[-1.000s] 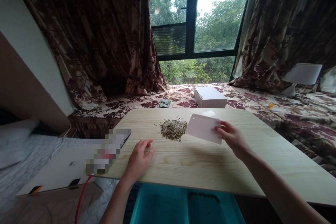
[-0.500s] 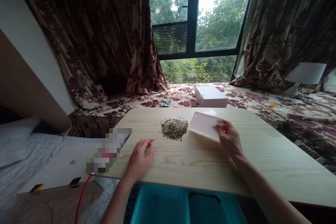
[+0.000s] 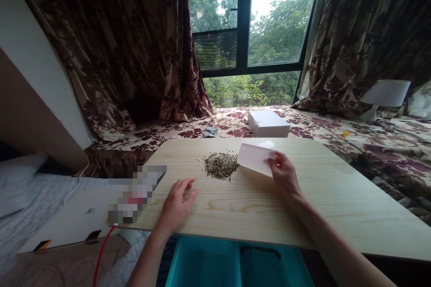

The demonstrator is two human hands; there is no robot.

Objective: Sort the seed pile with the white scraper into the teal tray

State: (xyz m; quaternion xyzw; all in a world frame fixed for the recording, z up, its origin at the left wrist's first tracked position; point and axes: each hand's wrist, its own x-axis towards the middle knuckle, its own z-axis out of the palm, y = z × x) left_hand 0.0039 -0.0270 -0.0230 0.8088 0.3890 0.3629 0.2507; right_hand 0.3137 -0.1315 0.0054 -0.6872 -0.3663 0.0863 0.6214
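Observation:
A pile of small green beans mixed with white grains (image 3: 221, 166) lies on the pale wooden table (image 3: 215, 208). Between the thumb and fingers of my right hand (image 3: 284, 171) is a flat white plastic scraper (image 3: 254, 158) with a small hole near one corner. It is tilted, and its left end is right at the pile's right side; whether it touches the beans I cannot tell. My left hand (image 3: 177, 202) rests on the table, left of and nearer than the pile, fingers loosely bent and holding nothing.
Below the table's front edge is a teal two-compartment bin (image 3: 207, 260) with dark bits in its right part. A blurred-out device (image 3: 136, 195) with a red cable (image 3: 103, 251) sits at the left edge. Beyond stand a white box (image 3: 269, 123) and a lamp (image 3: 386, 93).
My right hand has brought the scraper a little leftward, closer to the pile. My left hand stays about where it was. The whole view has shifted slightly.

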